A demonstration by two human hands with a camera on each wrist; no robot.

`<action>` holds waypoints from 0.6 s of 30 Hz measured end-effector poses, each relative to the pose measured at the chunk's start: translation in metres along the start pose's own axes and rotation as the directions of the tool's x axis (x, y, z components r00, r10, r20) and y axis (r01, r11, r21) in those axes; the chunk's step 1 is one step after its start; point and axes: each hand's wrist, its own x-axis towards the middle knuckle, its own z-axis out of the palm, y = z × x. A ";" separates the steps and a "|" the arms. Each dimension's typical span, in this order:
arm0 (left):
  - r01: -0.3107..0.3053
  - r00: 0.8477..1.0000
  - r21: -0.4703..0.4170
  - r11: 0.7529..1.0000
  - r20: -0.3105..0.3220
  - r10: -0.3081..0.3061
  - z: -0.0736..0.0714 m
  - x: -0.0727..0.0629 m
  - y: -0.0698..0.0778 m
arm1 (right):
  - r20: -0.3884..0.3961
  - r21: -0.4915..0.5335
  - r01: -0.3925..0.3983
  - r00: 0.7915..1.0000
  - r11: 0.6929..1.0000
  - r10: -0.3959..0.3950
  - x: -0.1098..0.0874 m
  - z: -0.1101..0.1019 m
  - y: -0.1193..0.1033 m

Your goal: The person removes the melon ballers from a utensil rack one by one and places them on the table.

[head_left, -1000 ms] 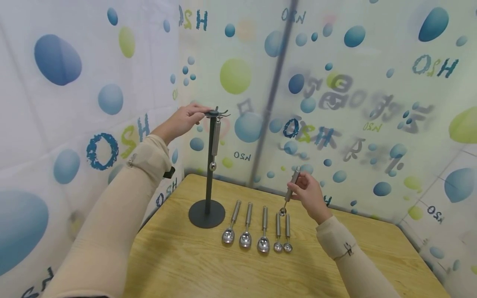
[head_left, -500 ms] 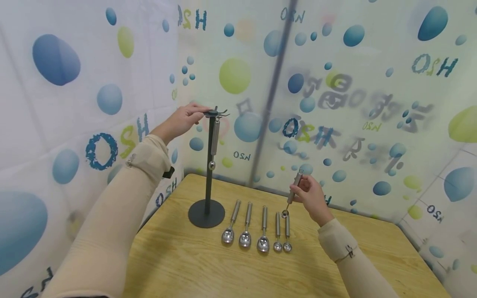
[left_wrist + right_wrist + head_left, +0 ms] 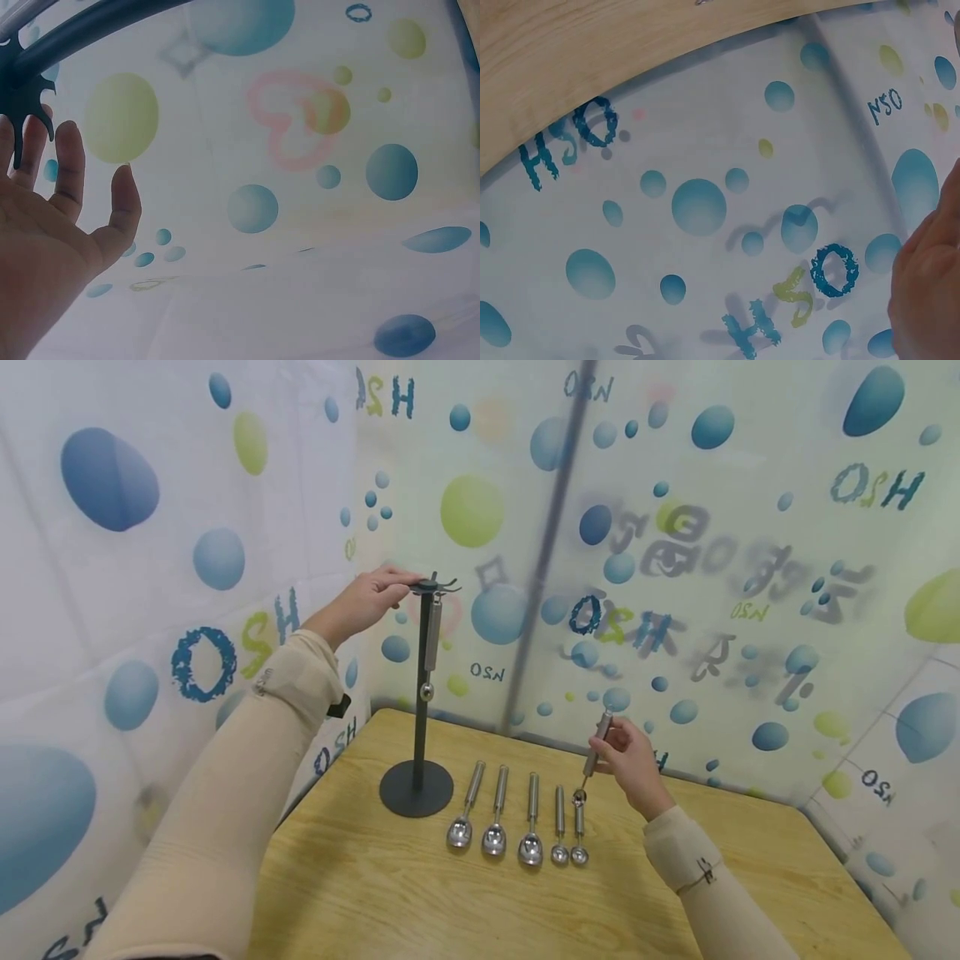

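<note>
My left hand (image 3: 367,602) rests on the top of a dark upright stand (image 3: 421,727) with a round base. In the left wrist view its fingers reach out around the stand's hooked crown (image 3: 26,94). From one hook hangs a melon baller (image 3: 433,639) with a grey metal handle. My right hand (image 3: 632,766) pinches another melon baller (image 3: 598,745) by its handle, small bowl downward, overlapping the end of a baller lying below. Only the edge of the right hand (image 3: 930,292) shows in the right wrist view; the baller it holds is hidden there.
On the wooden table (image 3: 390,893) lie three larger scoops, the leftmost scoop (image 3: 460,832) nearest the stand. To their right are two small melon ballers, a left one (image 3: 559,853) and a right one (image 3: 580,855). Printed curtains (image 3: 510,477) close in behind and left.
My right hand has shifted a little to the right and down, carrying the melon baller with it. The left hand has stayed on the stand's top.
</note>
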 end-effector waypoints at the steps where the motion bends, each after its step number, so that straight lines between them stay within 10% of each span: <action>1: -0.001 1.000 -0.002 1.000 0.000 0.001 0.000 0.000 0.000 | -0.002 -0.002 -0.005 1.000 1.000 0.005 0.000 -0.001 0.001; 18: 0.002 1.000 -0.007 1.000 0.001 -0.002 0.000 -0.001 0.000 | 0.009 -0.039 -0.072 0.997 0.997 0.072 0.000 -0.010 0.025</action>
